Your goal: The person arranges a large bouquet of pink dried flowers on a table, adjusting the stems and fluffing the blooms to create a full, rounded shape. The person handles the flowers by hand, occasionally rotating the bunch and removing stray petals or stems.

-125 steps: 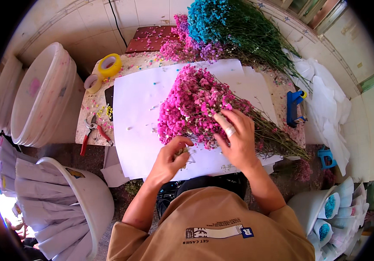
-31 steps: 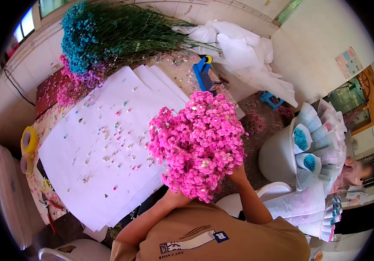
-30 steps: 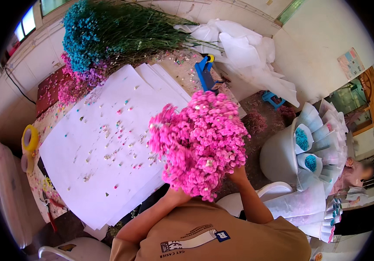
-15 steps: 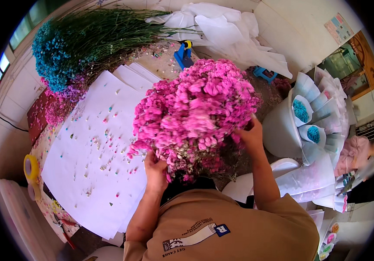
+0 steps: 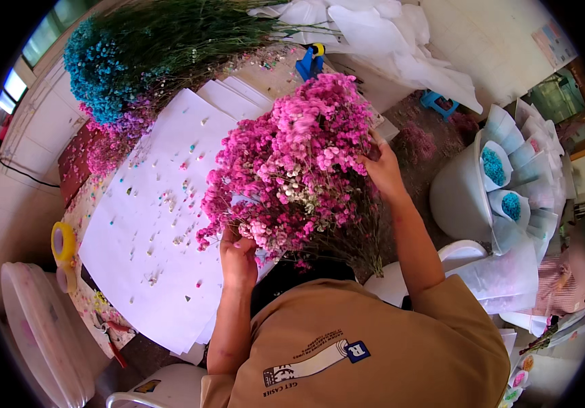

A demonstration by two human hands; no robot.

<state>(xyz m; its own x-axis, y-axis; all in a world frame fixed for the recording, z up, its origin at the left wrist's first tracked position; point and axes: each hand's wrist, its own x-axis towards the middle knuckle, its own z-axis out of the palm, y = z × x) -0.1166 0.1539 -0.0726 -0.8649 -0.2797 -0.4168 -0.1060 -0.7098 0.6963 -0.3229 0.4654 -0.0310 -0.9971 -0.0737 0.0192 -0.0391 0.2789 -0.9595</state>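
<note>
A large bunch of pink baby's breath (image 5: 292, 146), with some whitish heads among it, hangs in front of me over the right edge of the white paper sheets (image 5: 149, 197). My left hand (image 5: 238, 262) is closed on its lower left edge, fingertips partly hidden by blossoms. At the bunch's right side, my right hand (image 5: 383, 170) has its fingers bent in among the flowers. Thin brown-green stems (image 5: 374, 251) trail down toward my lap on the right. Small loose petals lie scattered on the paper.
Blue-flowered stems (image 5: 98, 81) lie at the far left, near white wrapping (image 5: 381, 34). A blue tape dispenser (image 5: 309, 64) stands behind the bunch. Yellow tape (image 5: 63, 241) and red-handled pruners (image 5: 115, 340) sit left. A bucket (image 5: 459, 197) of wrapped bouquets and another person (image 5: 571, 272) are right.
The bunch has tipped and loosened, showing more stems and whitish heads. My right hand has moved up along its side. The other person has shifted, and the whole view has swung slightly.
</note>
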